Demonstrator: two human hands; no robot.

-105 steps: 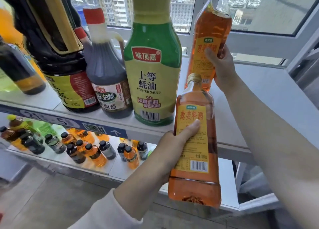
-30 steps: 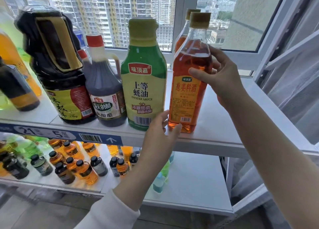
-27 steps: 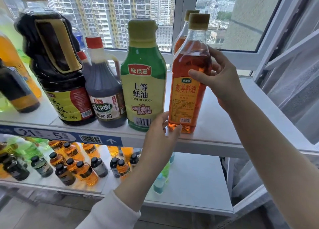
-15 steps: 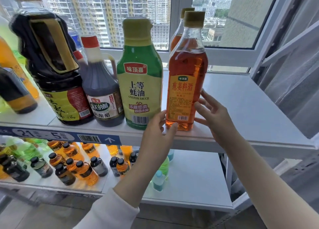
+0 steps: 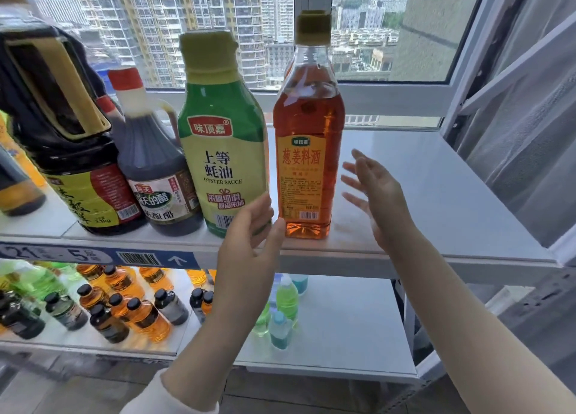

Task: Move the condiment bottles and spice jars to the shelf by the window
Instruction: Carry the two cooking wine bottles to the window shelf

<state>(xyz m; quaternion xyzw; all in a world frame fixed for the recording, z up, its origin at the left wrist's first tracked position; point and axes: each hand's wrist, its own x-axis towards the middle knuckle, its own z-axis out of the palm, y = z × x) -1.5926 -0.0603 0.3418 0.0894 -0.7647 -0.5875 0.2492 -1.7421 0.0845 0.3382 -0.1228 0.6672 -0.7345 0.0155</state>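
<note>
While the amber bottle (image 5: 308, 151) stands upright on the window shelf (image 5: 436, 195), just right of the green bottle (image 5: 221, 151), both hands hold nothing; left hand (image 5: 249, 242) spread near its base, right hand (image 5: 377, 195) spread, apart on its right; nudge low and gently, lest it tip.

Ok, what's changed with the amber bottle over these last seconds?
The amber cooking-wine bottle went from the left hand up onto the white top shelf, beside the green oyster sauce bottle. The right hand steadied it, then let go and drew back right; both hands are open. The dark vinegar jug stayed put.
</note>
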